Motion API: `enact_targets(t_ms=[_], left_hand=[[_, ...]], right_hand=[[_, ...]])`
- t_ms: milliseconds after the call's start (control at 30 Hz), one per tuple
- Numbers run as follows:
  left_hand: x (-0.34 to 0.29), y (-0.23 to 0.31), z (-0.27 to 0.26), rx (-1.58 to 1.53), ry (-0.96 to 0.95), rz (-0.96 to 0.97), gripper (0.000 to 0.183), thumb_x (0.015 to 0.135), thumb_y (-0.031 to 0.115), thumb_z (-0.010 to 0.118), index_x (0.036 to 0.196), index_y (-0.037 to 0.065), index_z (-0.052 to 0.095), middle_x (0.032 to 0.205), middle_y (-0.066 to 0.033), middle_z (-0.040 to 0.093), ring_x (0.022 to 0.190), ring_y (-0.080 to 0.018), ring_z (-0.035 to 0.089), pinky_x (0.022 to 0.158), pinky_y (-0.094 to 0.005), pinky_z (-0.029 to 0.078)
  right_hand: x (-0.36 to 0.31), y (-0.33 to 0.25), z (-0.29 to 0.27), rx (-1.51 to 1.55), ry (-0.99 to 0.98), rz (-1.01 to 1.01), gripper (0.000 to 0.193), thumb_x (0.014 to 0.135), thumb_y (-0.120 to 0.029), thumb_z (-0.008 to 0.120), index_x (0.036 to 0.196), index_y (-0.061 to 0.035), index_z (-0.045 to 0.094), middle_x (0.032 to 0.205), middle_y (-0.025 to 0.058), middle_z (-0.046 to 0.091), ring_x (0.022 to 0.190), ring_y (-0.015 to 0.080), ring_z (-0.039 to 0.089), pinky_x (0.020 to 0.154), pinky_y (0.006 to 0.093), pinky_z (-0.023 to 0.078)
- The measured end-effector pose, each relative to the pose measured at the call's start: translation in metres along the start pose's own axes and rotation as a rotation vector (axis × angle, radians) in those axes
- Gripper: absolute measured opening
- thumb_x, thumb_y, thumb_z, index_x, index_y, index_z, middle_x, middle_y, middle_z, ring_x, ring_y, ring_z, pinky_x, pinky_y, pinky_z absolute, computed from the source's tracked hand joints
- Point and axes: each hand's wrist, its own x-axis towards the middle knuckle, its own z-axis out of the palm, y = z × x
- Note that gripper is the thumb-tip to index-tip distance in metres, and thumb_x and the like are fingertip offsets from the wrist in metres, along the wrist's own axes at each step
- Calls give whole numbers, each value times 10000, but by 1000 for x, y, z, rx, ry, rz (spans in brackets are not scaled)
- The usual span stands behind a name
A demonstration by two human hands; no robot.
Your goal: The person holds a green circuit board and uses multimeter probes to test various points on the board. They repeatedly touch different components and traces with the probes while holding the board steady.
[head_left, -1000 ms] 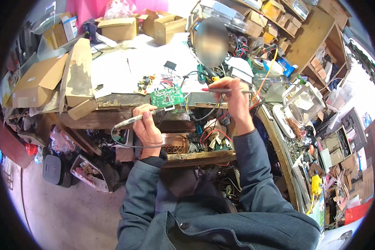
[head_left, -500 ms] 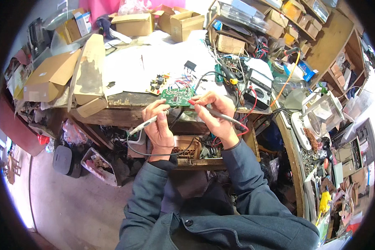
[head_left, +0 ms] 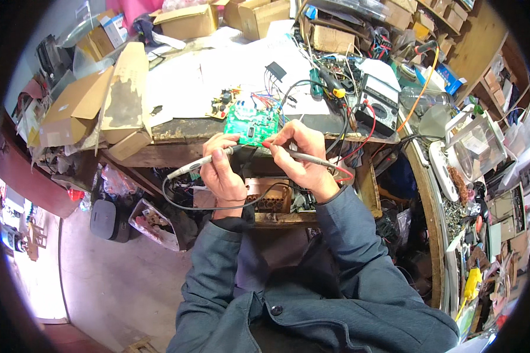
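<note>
A green circuit board point(head_left: 254, 122) with thin coloured wires at its far edge is at the front edge of the bench. My left hand point(head_left: 224, 176) is closed around a grey test probe point(head_left: 189, 167) whose black lead loops under the wrist. Its fingertips are at the board's near left corner. My right hand point(head_left: 305, 162) pinches a second test probe point(head_left: 312, 158), with a red tip end and red lead, by the near right corner. Whether the probe tips touch the board is hidden. An analogue multimeter point(head_left: 381, 99) lies to the right, with a red lead plugged in.
Behind the board are white paper sheets point(head_left: 176, 82), a small yellowish board point(head_left: 222, 105) and a black component point(head_left: 275, 71). Cardboard boxes point(head_left: 73, 112) crowd the left. A green screwdriver point(head_left: 316, 85) and loose cables lie beside the multimeter. Below the bench edge is an open drawer point(head_left: 282, 219).
The view has shifted slightly. The green board appears brighter and more tilted, its face turned towards me. The left probe's rear end has swung outward to the left. Both hands keep their hold.
</note>
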Motion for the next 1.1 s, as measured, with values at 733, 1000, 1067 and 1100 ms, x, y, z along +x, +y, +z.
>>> enact_targets(t_ms=[733,1000,1067,1100], left_hand=[[-1,4,3,26,31,-69,403,1157,287,410,959,-1,612,1077,-156,730,1042,-234,662,1008,-385,481],[0,-1,-1,51,17,10,415,1167,290,391,1019,-7,640,1079,-147,730,1054,-245,672,1031,-394,494],[0,1,0,54,16,4,416,1167,286,391,1014,-8,641,1076,-146,731,1053,-246,675,1027,-390,495],[0,3,1,51,12,-5,417,1167,287,391,1011,-8,642,1075,-145,731,1051,-245,675,1026,-388,495]], right_hand=[[-4,3,-2,-34,-66,-33,95,886,-41,695,906,-4,610,843,111,725,776,157,722,699,298,564],[-2,-1,0,-33,-54,-44,107,888,-37,704,897,-4,603,851,120,731,766,156,722,696,296,564],[-3,1,-1,-45,-51,-32,103,888,-37,701,900,-4,605,855,118,732,760,153,715,693,295,561],[-3,1,-2,-49,-48,-28,100,889,-37,700,901,-4,606,857,118,732,758,151,712,692,294,560]])
